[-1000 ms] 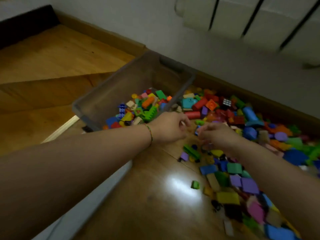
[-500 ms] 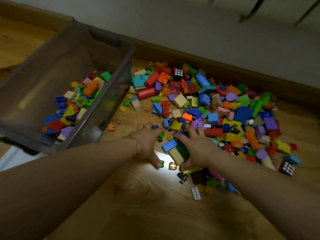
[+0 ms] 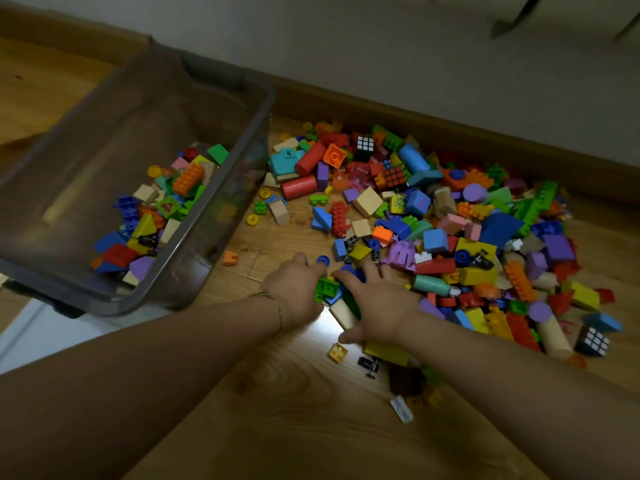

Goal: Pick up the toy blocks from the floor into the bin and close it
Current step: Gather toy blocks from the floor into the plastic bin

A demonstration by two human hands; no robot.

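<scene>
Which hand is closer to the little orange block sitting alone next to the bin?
Left. The left hand is just right of the orange block; the right hand is farther right.

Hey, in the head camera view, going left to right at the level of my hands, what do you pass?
The bin → left hand → right hand → teal cylinder → Rubik's cube at the pile's near right edge.

Dim, murky light all round. One hot white glare flares on the wooden floor, right of the bin. The wall behind the bin bows, wide-lens, and everything looks slightly soft.
</scene>
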